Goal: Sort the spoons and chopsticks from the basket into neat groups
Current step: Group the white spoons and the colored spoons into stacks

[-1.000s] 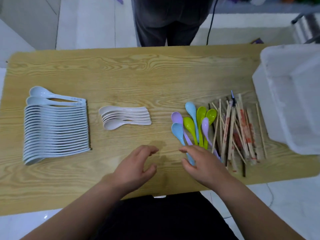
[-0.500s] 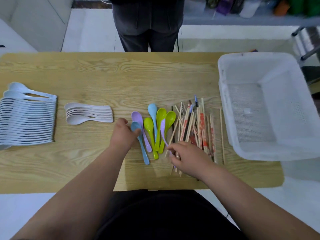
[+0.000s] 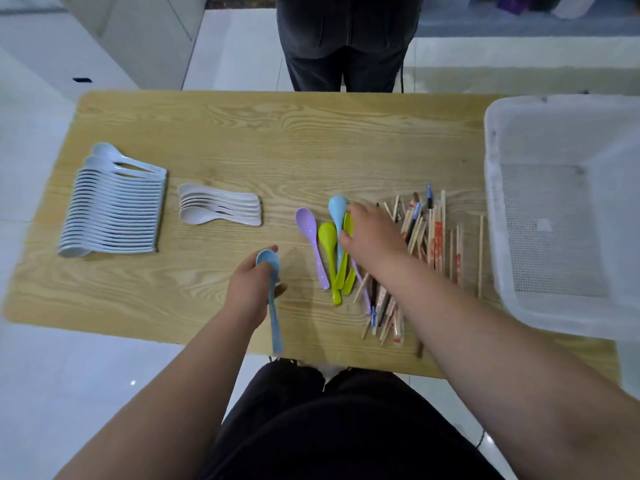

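Wood-grain surface (image 3: 277, 140) serving as sorting area: sorted lots at L, unsorted at R.

Change vs 0.5 s ago:
- L hand (image 3: 251, 292): then at edge of coloured fan, now drawn clear to the L w/ one blue spoon (image 3: 272, 271) lifted out. Fingers curled round the neck, bowl pointing away, handle trailing toward the body.
- R hand (image 3: 372, 233): then at near ends of chopsticks (image 3: 436, 237), now shifted up over the fan. Fingers bent down onto second blue spoon (image 3: 337, 206) and a green one next to it; cannot tell whether pinching or only pressing.
- Left in fan: purple spoon (image 3: 306, 220), green spoon (image 3: 327, 237), others partly hidden under R forearm.

Judged: colour-by-colour split of mixed spoons begun, blue lot first, second blue prob. next. Chopsticks not yet grouped; loose heap, ends uneven, some in paper sleeves. Squaring-up outstanding.

Surface, remainder:
- Long fanned row of pale-blue spoons (image 3: 114, 209) at far L, tidy.
- Smaller nested lot of white spoons (image 3: 221, 209) just beside it.
- White mesh basket (image 3: 490, 188) at R end, appears to overhang the edge.

Room: white tiled floor (image 3: 41, 375). Second person (image 3: 346, 39) standing at far side, dark clothing, seen waist down only. Grey cabinet (image 3: 138, 39) upper L. Shelf items upper R too blurred to ID.
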`<state>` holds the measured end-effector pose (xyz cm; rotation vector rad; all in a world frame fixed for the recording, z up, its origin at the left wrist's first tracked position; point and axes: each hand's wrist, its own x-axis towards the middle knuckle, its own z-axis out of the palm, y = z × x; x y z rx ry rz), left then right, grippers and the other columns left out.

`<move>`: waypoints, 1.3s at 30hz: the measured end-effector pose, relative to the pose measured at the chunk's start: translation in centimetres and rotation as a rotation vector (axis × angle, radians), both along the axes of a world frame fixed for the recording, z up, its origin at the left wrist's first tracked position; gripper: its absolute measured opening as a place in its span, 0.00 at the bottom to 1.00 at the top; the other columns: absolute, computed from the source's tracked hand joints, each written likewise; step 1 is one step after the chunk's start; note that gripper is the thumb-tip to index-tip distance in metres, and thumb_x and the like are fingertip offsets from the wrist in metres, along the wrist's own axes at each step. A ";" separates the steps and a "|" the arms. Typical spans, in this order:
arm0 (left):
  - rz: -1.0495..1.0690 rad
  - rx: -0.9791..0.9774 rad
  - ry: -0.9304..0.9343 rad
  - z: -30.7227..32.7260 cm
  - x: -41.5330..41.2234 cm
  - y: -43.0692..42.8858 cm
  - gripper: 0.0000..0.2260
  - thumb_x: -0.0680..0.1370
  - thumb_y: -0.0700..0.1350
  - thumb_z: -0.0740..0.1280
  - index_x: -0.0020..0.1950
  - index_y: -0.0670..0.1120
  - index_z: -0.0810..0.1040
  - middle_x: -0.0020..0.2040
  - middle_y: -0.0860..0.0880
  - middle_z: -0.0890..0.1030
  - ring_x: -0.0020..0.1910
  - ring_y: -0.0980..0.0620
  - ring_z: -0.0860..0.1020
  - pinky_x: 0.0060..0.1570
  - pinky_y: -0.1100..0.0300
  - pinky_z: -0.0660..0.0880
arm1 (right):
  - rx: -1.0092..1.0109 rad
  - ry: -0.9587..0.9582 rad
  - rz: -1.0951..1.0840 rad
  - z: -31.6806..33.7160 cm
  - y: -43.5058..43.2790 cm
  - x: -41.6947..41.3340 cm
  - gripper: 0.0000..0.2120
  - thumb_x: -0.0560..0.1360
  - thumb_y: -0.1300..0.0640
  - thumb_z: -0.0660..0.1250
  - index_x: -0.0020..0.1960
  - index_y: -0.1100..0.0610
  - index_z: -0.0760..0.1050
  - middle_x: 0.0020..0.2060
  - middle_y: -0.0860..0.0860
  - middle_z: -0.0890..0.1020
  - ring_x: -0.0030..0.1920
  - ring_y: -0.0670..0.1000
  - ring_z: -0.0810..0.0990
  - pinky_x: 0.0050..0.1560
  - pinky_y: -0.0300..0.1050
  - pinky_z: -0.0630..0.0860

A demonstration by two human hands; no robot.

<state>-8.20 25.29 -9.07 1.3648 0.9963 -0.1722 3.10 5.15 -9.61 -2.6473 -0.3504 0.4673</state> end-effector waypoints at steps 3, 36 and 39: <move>0.069 -0.137 -0.027 1.0 -1.0 0.3 0.20 0.78 0.31 0.55 0.62 0.44 0.81 0.46 0.43 0.77 0.36 0.49 0.76 0.33 0.60 0.74 | -0.114 0.013 0.021 -0.8 2.2 3.4 0.25 0.75 0.47 0.67 0.69 0.55 0.69 0.64 0.58 0.75 0.65 0.62 0.71 0.62 0.52 0.70; -0.046 -0.451 -0.028 4.0 -1.7 9.6 0.09 0.82 0.39 0.59 0.58 0.41 0.76 0.45 0.43 0.77 0.36 0.50 0.75 0.35 0.60 0.74 | -0.233 0.050 -0.380 -2.2 7.7 2.0 0.17 0.81 0.55 0.59 0.68 0.57 0.69 0.62 0.60 0.76 0.61 0.63 0.77 0.48 0.50 0.69; -0.043 -0.475 -0.047 3.7 -1.5 10.4 0.09 0.81 0.39 0.59 0.57 0.41 0.77 0.45 0.44 0.77 0.35 0.50 0.75 0.35 0.60 0.74 | -0.303 0.014 -0.361 -2.2 7.6 2.9 0.19 0.79 0.49 0.65 0.65 0.59 0.72 0.63 0.60 0.71 0.63 0.64 0.73 0.55 0.53 0.73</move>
